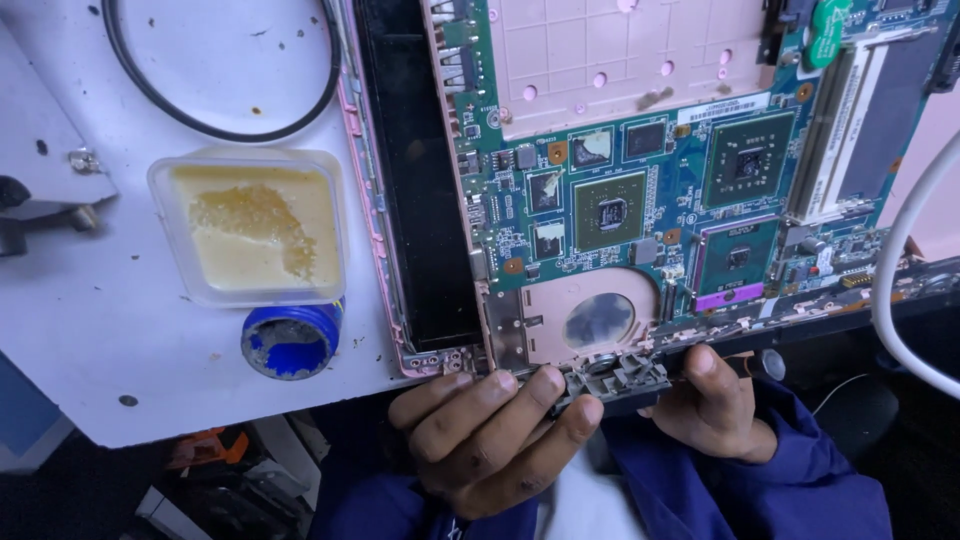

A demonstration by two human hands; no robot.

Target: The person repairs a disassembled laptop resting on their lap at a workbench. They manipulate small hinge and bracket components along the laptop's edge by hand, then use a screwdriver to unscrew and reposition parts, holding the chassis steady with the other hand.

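Two hands grip the near edge of an opened laptop chassis point(560, 330) as I watch remotely: my left hand point(490, 440) curls its fingers onto a grey bracket point(610, 378), my right hand point(715, 405) pinches the edge beside it. Beyond them lies the green circuit board point(640, 190); left of my left hand sit a flux tub point(250, 225) and blue cap point(290, 342).

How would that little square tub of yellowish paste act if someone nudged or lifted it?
The plastic tub looks shallow and flat-bottomed, so it would probably slide on the white table rather than tip. It has no lid, so tilting could spill or smear the paste. Its thin translucent walls suggest it is light and may flex when squeezed.
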